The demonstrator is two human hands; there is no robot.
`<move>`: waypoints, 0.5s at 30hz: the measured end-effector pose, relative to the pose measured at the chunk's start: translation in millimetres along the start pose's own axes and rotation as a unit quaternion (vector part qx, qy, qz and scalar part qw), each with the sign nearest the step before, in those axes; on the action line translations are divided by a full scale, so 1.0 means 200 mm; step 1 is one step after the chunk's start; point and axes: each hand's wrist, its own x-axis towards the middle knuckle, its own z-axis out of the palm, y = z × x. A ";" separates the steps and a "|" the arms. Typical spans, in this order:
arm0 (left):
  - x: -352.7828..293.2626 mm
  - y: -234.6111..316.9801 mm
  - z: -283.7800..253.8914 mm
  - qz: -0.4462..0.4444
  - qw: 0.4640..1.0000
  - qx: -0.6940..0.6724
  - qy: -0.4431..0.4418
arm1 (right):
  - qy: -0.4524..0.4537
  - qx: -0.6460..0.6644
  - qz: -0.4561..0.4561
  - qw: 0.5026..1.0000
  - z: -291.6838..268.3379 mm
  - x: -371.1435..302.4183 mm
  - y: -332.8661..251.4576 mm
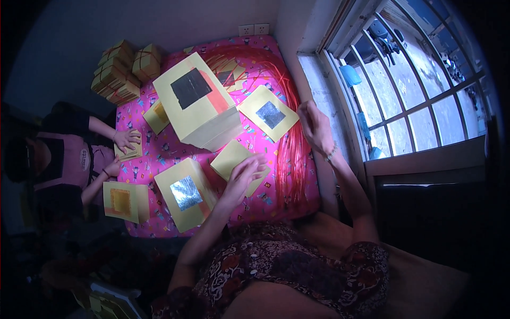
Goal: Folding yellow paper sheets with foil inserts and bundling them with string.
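My left hand (pixel 246 174) lies over a small pile of plain yellow paper (pixel 231 157), its fingers stretched out. My right hand (pixel 317 129) is raised beside the red strands, its fingers curled together; whatever they hold, if anything, cannot be made out. Long glossy red plastic strands (pixel 289 175) run along the right side of the pink table. Between my hands and beyond them lies a yellow sheet with a silver square (pixel 271 114). A tall block of yellow paper with a dark foil square (pixel 191 88) stands further off, a red band along its side.
Another yellow stack with a silver square (pixel 186 192) sits left of my left arm. Tied yellow bundles (pixel 116 80) are piled at the far left. Across the pink patterned cloth (pixel 249 212), a co-worker's hands (pixel 126 139) rest on yellow paper. A barred window (pixel 409 85) is on the right.
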 end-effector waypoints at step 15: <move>0.08 0.62 0.11 0.206 0.919 -0.300 -0.153 | -0.154 -0.225 -0.079 0.959 -0.20 -0.39 -0.14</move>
